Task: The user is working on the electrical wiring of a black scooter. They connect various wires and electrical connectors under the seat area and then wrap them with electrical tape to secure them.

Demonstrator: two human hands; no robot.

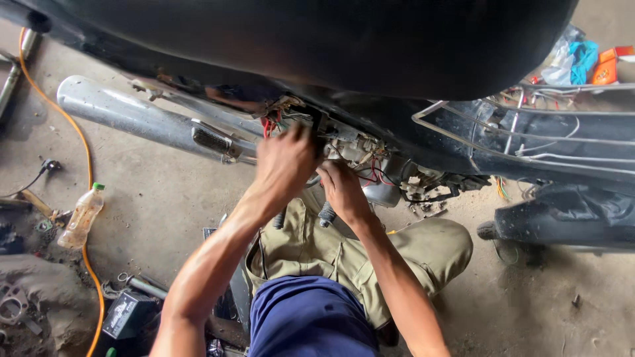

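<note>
under the black seat of the motorcycle (pixel 297 46), both hands work in the exposed wiring cluster (pixel 357 152) of red and pale leads and connectors. left hand (pixel 284 165) is pushed up into the bundle, fingers curled and pressed together around something among the red wires just above its knuckles; what exactly it pinches is hidden by the hand itself. right hand (pixel 342 192) sits just beside it, a little lower and nearer the person, fingers bent inward against a pale connector block; whether it grips or only steadies i cannot tell. away to the left hand's outer side runs the chrome exhaust pipe (pixel 145 122); farther off on the concrete floor (pixel 165 192) lie a plastic bottle (pixel 83 215) and an orange cable (pixel 83 158).

judging by the posture, the step in hand is sorting or seating a connector in the harness. the next move seems to call for a fine pinch and a steady second hand, since the leads are crowded and touching one another.
</note>
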